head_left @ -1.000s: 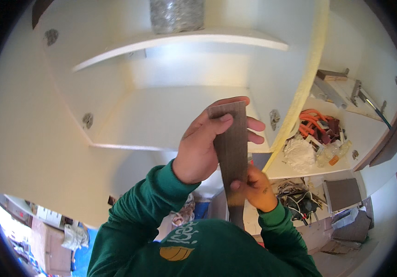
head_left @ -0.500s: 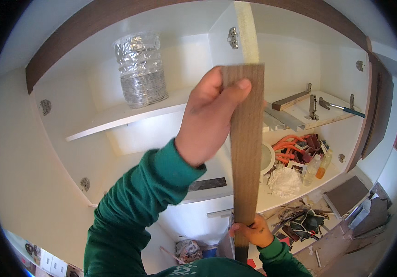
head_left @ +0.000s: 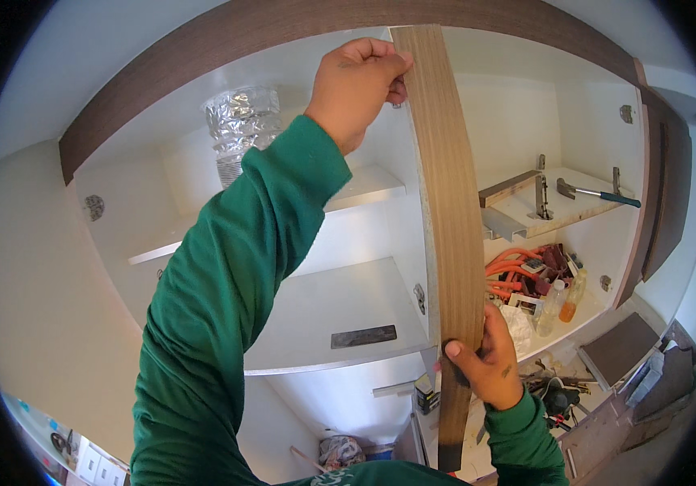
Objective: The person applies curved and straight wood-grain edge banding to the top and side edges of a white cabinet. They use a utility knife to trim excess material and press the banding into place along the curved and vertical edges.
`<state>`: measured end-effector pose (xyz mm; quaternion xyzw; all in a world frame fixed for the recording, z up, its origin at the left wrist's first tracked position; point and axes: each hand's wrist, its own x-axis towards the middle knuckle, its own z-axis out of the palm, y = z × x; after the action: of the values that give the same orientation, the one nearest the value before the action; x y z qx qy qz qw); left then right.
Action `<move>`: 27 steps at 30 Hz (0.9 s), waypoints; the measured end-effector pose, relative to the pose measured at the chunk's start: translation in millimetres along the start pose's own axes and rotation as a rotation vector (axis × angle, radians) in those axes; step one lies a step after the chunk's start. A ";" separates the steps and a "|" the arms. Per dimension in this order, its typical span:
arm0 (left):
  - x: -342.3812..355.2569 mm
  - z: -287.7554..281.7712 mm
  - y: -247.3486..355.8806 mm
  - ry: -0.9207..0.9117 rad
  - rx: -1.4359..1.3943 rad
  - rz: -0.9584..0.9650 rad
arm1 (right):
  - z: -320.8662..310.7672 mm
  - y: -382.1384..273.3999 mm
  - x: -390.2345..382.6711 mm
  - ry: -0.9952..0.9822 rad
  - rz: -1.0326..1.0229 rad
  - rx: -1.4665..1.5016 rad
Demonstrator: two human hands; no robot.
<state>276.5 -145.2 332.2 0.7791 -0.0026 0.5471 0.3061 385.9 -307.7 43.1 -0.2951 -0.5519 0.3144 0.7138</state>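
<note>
A long brown wood-grain strip (head_left: pixel 449 211) stands nearly upright against the front edge of the cabinet's middle divider (head_left: pixel 414 202). Its top end reaches the dark brown frame (head_left: pixel 307 32) above. My left hand (head_left: pixel 357 91) pinches the strip's left edge close to the top, thumb and fingers closed. Lower down, my right hand (head_left: pixel 493 364) grips the strip, with its thumb across the front face and its fingers round the right edge. The strip's blackened lower end (head_left: pixel 450 454) hangs below that hand.
A claw hammer (head_left: pixel 599 193) lies on the right shelf beside a metal channel (head_left: pixel 503 223). Below are orange hoses (head_left: pixel 510 271) and bottles (head_left: pixel 562 304). A silver flexible duct (head_left: pixel 242 121) stands on the left shelf. A dark flat piece (head_left: pixel 364 336) rests on the lower left shelf.
The strip has moved up and away from me, onto the divider's front edge. My left hand has shifted from its front face to its left edge; my right hand has risen with it.
</note>
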 end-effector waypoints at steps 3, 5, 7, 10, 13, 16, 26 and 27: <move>7.6 4.2 6.2 0.022 -0.012 0.007 | -22.2 -8.0 25.1 -0.055 -0.134 -0.210; 2.6 1.7 10.8 0.042 0.008 -0.008 | -24.9 -25.5 47.2 0.027 -0.194 -0.366; -3.2 2.9 11.4 0.050 -0.006 -0.027 | -26.7 -51.7 81.8 0.097 -0.280 -0.506; -6.3 2.9 7.3 0.072 0.032 -0.073 | -10.1 -97.7 144.2 0.160 -0.403 -0.447; -1.4 8.3 8.8 0.096 0.036 -0.089 | -10.4 -138.8 208.7 0.123 -0.509 -0.523; 5.5 10.2 6.4 0.128 0.041 -0.071 | 0.0 -158.8 248.2 0.067 -0.440 -0.425; 26.4 -0.4 -6.4 0.184 0.067 -0.120 | 8.9 -162.1 297.4 0.065 -0.442 -0.319; 25.8 -0.9 -6.8 0.189 0.067 -0.122 | 9.5 -161.1 299.2 0.066 -0.430 -0.308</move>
<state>288.4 -130.7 351.3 0.7326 0.0917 0.5982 0.3116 454.3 -176.5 349.2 -0.2864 -0.6195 0.0578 0.7286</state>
